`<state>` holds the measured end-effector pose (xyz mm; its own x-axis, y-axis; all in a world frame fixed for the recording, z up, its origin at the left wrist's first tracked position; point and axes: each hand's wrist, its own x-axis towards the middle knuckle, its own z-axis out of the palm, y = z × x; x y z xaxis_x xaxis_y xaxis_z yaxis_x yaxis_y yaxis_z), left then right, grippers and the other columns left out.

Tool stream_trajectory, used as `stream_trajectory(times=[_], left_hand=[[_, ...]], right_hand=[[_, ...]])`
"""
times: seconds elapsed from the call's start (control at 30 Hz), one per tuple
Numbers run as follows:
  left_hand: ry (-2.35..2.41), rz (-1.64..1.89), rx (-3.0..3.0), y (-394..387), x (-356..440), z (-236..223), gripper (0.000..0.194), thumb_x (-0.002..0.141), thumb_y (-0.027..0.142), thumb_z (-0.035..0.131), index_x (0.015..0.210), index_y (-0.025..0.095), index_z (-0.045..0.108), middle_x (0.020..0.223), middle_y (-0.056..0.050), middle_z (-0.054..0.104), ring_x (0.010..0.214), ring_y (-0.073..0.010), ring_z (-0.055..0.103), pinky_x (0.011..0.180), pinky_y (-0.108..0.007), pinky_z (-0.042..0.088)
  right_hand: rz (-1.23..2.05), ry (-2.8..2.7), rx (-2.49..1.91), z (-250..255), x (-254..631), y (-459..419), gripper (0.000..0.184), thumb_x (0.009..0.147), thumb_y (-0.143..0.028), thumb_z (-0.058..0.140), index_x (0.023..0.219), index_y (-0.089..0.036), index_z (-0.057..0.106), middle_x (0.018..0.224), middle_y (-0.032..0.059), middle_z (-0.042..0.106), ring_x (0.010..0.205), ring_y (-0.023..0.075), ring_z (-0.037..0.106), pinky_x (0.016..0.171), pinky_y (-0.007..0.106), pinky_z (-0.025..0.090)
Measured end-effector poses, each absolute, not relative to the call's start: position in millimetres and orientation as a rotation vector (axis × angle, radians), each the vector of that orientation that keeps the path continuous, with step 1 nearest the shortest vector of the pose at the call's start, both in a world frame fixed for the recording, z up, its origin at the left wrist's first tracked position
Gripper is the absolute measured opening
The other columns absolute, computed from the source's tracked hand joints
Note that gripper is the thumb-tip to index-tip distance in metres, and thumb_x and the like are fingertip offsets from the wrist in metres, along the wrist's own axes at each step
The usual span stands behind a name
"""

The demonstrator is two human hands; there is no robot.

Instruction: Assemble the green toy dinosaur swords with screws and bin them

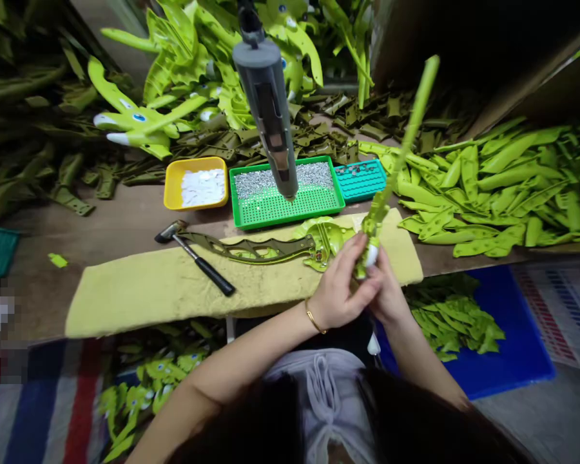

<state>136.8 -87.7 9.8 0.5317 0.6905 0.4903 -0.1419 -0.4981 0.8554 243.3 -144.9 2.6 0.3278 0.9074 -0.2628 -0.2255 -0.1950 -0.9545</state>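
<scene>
Both hands are closed around a long lime-green plastic toy part (379, 209) with a white piece at its lower end. It is held upright, its thin tip slanting up to the right. My left hand (341, 283), with a gold bracelet at the wrist, grips it from the left. My right hand (386, 290) wraps its lower end from the other side. Just left of the hands, an olive-brown curved piece (265, 250) is joined to a lime-green toy shell (336, 237). Both lie on a yellow padded cloth (140, 290), beside a black-handled hammer (205, 267).
A grey electric screwdriver (265, 109) hangs above a green tray (290, 209) of small screws. A yellow bin (169, 187) holds white pieces; a teal tray (362, 183) holds dark bits. Lime-green parts (502, 180) are heaped right. A blue container (517, 348) stands below.
</scene>
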Motion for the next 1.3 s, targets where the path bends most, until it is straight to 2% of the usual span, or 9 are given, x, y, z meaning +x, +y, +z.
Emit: stream_trajectory(times=[0.1, 0.23, 0.37, 0.5, 0.57, 0.67, 0.87, 1.03, 1.3], left_hand=[[0.246, 1.022, 1.934, -93.9, 125.3, 8.7, 0.073, 0.085, 0.039, 0.066, 0.148, 0.02, 0.033, 0.154, -0.02, 0.033, 0.144, -0.0332, 0.031, 0.117, -0.049, 0.032], [0.49, 0.933, 1.549, -95.1, 88.6, 8.0, 0.051, 0.085, 0.034, 0.068, 0.132, 0.025, 0.052, 0.131, -0.015, 0.06, 0.117, -0.0262, 0.062, 0.099, -0.042, 0.052], [0.643, 0.88, 0.861, -87.4, 66.0, 11.8, 0.064, 0.075, 0.049, 0.075, 0.129, 0.026, 0.05, 0.116, -0.01, 0.067, 0.096, -0.0233, 0.07, 0.08, -0.037, 0.06], [0.808, 1.006, 0.772, -73.3, 59.0, 19.7, 0.035, 0.081, 0.039, 0.071, 0.111, 0.023, 0.062, 0.106, -0.004, 0.069, 0.087, -0.0176, 0.07, 0.07, -0.028, 0.061], [0.829, 1.034, 0.854, -67.4, 56.1, 23.0, 0.035, 0.082, 0.039, 0.07, 0.113, 0.023, 0.062, 0.11, -0.004, 0.069, 0.089, -0.0181, 0.07, 0.072, -0.03, 0.062], [0.836, 1.071, 0.923, -61.6, 53.9, 29.4, 0.041, 0.083, 0.04, 0.069, 0.118, 0.023, 0.06, 0.114, -0.005, 0.068, 0.09, -0.0189, 0.07, 0.074, -0.031, 0.062], [0.922, 1.034, 0.739, -61.9, 39.7, 29.5, 0.052, 0.07, 0.038, 0.081, 0.112, 0.019, 0.057, 0.105, -0.006, 0.072, 0.09, -0.0207, 0.072, 0.082, -0.033, 0.061], [1.246, 0.821, 0.517, -69.5, 11.3, 1.6, 0.032, 0.065, 0.023, 0.081, 0.083, 0.01, 0.058, 0.073, -0.009, 0.073, 0.064, -0.0165, 0.072, 0.066, -0.024, 0.061], [1.252, 0.852, 0.438, -71.5, 9.9, -2.1, 0.027, 0.068, 0.014, 0.074, 0.089, 0.009, 0.059, 0.075, -0.011, 0.074, 0.067, -0.0187, 0.073, 0.07, -0.028, 0.061]], right_hand=[[1.18, -0.675, -1.364, 1.2, 261.7, -147.5, 0.064, 0.076, -0.058, 0.06, 0.132, -0.032, 0.044, 0.137, 0.0082, 0.056, 0.126, 0.0264, 0.055, 0.106, 0.05, 0.047], [0.781, -1.003, -1.503, 12.5, 302.5, -143.3, 0.066, 0.078, -0.045, 0.061, 0.139, -0.035, 0.038, 0.139, 0.0061, 0.052, 0.132, 0.0271, 0.048, 0.112, 0.056, 0.038], [0.423, -1.647, -1.65, 18.9, 295.6, -132.6, 0.079, 0.075, -0.035, 0.063, 0.148, -0.033, 0.031, 0.14, 0.0093, 0.044, 0.133, 0.0343, 0.039, 0.113, 0.062, 0.029], [0.603, -2.099, -1.531, 26.5, 275.7, -116.6, 0.09, 0.08, -0.038, 0.06, 0.155, -0.031, 0.01, 0.145, 0.0119, 0.036, 0.135, 0.0361, 0.034, 0.112, 0.062, 0.03], [0.765, -2.177, -1.428, 32.7, 275.8, -106.5, 0.092, 0.082, -0.042, 0.059, 0.155, -0.032, 0.004, 0.153, 0.0103, 0.029, 0.14, 0.0353, 0.029, 0.114, 0.059, 0.029], [0.776, -2.204, -1.385, 41.8, 278.6, -91.8, 0.085, 0.083, -0.041, 0.059, 0.154, -0.032, 0.013, 0.154, 0.0092, 0.032, 0.141, 0.0336, 0.031, 0.116, 0.058, 0.026], [0.408, -2.078, -1.543, 48.0, 279.6, -71.7, 0.074, 0.077, -0.035, 0.058, 0.147, -0.027, 0.035, 0.143, 0.0095, 0.047, 0.132, 0.0328, 0.043, 0.11, 0.056, 0.036], [0.317, -2.121, -1.65, 28.5, 289.9, -65.9, 0.071, 0.075, -0.035, 0.057, 0.144, -0.024, 0.042, 0.14, 0.0104, 0.052, 0.128, 0.0344, 0.049, 0.107, 0.056, 0.038], [0.303, -2.213, -1.694, 9.2, 286.2, -69.8, 0.066, 0.075, -0.036, 0.058, 0.139, -0.021, 0.049, 0.135, 0.0136, 0.056, 0.123, 0.0349, 0.054, 0.103, 0.056, 0.042]])
